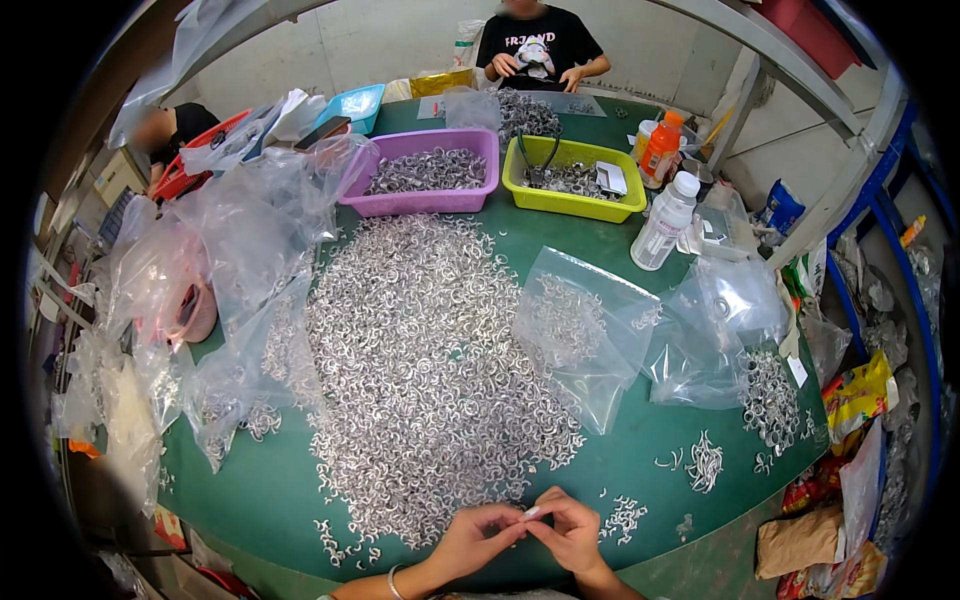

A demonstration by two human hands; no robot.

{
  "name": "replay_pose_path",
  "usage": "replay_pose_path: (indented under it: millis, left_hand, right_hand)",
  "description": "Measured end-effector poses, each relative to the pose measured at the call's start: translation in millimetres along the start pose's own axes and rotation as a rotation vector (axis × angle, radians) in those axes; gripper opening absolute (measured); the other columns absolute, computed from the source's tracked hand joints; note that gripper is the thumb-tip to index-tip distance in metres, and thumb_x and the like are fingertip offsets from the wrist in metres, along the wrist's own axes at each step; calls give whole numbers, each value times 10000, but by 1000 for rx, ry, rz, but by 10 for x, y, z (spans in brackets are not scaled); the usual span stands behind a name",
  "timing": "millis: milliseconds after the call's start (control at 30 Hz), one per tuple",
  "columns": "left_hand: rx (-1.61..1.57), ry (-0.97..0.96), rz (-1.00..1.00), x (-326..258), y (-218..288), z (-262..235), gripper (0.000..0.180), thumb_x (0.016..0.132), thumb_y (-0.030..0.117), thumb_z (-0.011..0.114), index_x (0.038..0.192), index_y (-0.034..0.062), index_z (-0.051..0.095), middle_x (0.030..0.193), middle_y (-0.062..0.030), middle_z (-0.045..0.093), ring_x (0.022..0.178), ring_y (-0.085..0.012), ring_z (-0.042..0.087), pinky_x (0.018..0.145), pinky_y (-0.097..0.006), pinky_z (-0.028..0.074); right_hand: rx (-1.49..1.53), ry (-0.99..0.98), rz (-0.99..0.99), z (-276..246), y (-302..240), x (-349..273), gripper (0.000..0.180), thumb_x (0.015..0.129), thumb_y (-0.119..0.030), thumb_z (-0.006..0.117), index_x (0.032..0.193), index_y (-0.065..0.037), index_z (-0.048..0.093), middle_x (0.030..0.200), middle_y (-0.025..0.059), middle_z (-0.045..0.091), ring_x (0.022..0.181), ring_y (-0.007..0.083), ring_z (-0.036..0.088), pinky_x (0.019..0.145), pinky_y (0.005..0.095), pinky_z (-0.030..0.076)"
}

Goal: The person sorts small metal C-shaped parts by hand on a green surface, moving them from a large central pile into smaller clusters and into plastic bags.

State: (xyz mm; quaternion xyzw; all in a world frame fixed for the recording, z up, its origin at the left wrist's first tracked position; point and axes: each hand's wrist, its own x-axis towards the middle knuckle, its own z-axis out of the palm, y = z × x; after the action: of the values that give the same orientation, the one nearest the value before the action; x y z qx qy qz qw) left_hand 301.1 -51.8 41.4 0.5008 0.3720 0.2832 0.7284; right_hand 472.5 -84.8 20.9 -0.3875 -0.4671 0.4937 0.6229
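My left hand [478, 535] and my right hand [570, 528] meet at the near edge of the green table [640, 440]. Their fingertips pinch together on a small silver ring piece [524, 514], too small to make out clearly. Just beyond my hands spreads a big heap of silver metal rings [420, 360] over the middle of the table. Small loose clusters of rings [703, 462] lie to the right of my right hand.
Clear plastic bags [585, 325] lie right of the heap, more bags [230, 260] on the left. A purple tray [425, 170] and a yellow-green tray [575, 180] with pliers stand at the back, with bottles [665, 220]. One person sits opposite, another at far left.
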Motion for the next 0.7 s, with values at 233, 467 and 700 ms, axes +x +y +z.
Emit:
replay_pose_path:
  millis: [233, 467, 700]
  left_hand:
    - [81, 37, -14, -13, 80, 27, 157, 918, 25, 645, 1053, -47, 679, 971, -82, 692, 889, -116, 630, 785, -251, 495]
    - [150, 45, 47, -6, 91, 18, 173, 914, 14, 642, 1070, -46, 684, 985, -113, 704, 901, -146, 654, 810, -268, 509]
    - [189, 90, 109, -7, 81, 53, 168, 906, 13, 650, 1061, -32, 695, 949, -105, 707, 871, -144, 657, 784, -266, 509]
  right_hand:
    - [30, 5, 34, 18, -30, 3, 221, 795, 99, 718, 997, 27, 663, 918, 105, 654, 847, 178, 603, 776, 282, 494]
    - [8, 3, 8, 27, -40, 12, 227, 793, 105, 717, 997, 24, 660, 931, 108, 659, 834, 174, 598, 767, 281, 490]
    - [14, -1, -7, 7, -13, -2, 224, 809, 109, 694, 1012, 25, 650, 962, 114, 665, 860, 180, 600, 784, 287, 486]
